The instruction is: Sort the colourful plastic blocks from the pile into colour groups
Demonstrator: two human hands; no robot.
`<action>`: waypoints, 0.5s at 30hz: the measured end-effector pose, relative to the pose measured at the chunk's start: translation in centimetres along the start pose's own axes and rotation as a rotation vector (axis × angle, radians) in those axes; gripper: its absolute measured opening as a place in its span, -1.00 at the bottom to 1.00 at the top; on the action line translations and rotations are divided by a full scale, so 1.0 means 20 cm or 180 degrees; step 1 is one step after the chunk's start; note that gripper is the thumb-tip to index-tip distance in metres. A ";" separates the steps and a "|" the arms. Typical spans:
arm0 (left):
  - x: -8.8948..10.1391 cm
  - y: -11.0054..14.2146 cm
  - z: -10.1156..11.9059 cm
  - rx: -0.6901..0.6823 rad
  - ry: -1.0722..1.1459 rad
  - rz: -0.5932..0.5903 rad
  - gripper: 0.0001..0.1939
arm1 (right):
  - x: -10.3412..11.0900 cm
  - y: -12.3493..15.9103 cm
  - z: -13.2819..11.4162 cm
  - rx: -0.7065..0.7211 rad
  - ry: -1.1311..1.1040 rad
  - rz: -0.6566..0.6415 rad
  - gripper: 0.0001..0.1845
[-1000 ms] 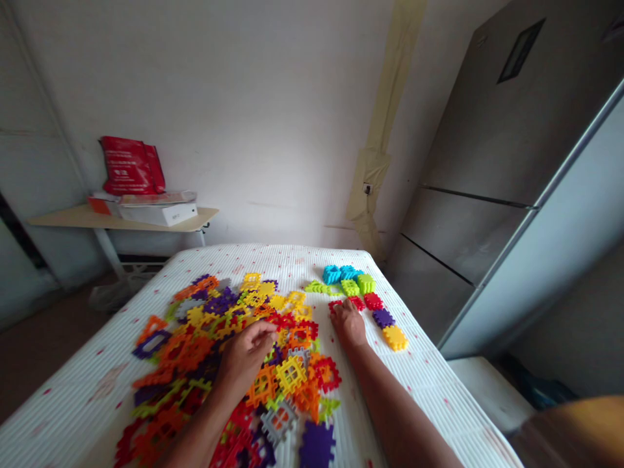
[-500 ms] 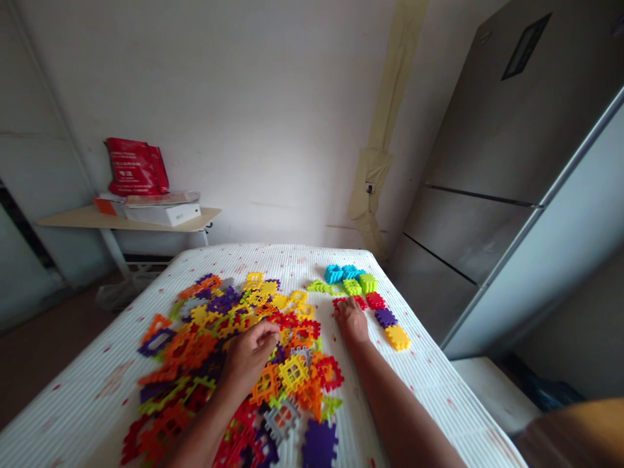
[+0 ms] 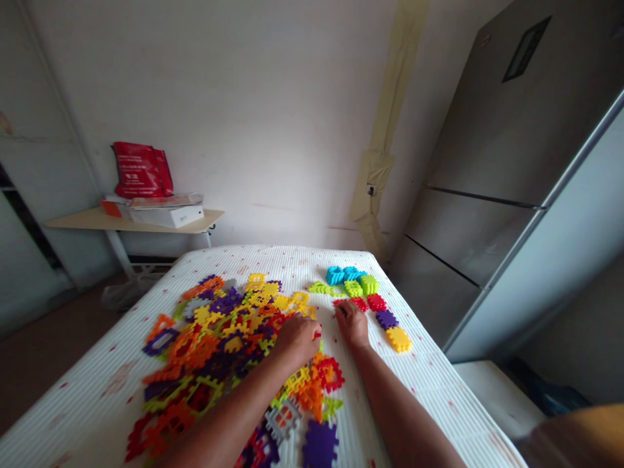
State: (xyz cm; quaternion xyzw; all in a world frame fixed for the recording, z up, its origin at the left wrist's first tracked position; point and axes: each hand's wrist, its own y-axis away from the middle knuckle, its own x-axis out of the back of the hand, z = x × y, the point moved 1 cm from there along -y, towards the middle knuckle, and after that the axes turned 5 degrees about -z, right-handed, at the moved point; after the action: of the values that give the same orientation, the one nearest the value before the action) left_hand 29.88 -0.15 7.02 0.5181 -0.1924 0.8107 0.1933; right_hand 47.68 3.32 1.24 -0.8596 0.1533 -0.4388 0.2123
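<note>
My left hand (image 3: 298,339) is closed over the right side of a heap of interlocking plastic tiles. A bit of a red tile (image 3: 318,332) shows at its fingers, and the rest is hidden under the hand. My right hand (image 3: 353,325) rests on the tablecloth to the right of the heap, fingers bent over the left end of some red tiles (image 3: 359,303). Its fingertips are mostly hidden. Beside it lie a red stack (image 3: 377,302), a purple stack (image 3: 387,318) and a yellow stack (image 3: 399,338). Green tiles (image 3: 353,288) and blue tiles (image 3: 335,275) stand behind.
The mixed heap (image 3: 195,351) spreads over the left and middle of the white tablecloth (image 3: 97,416). A side table (image 3: 82,220) with a red bag (image 3: 141,170) and a white box (image 3: 168,216) stands at the back left. The fridge (image 3: 468,169) rises on the right.
My left hand has moved right and slightly away from me across the heap, and now covers some red and orange tiles. My right hand stays by the red tiles.
</note>
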 end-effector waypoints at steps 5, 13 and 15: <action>-0.08 -0.07 0.03 0.0106 -0.0734 -0.0226 -0.72 | 0.02 -0.01 0.04 0.0071 -0.0362 0.0418 -0.75; -0.05 -0.05 0.04 0.0220 -0.1310 -0.0455 -0.77 | 0.03 -0.01 0.02 0.0065 -0.0368 0.0382 -0.75; -0.04 -0.04 0.03 0.0245 -0.1339 -0.0479 -0.78 | 0.03 0.00 0.01 0.0150 -0.0305 0.0306 -0.75</action>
State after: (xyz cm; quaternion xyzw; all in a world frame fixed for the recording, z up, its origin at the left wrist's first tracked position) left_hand 31.05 0.10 6.72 0.6957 -0.1582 0.6748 0.1889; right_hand 48.19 3.12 1.61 -0.8660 0.1737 -0.3900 0.2604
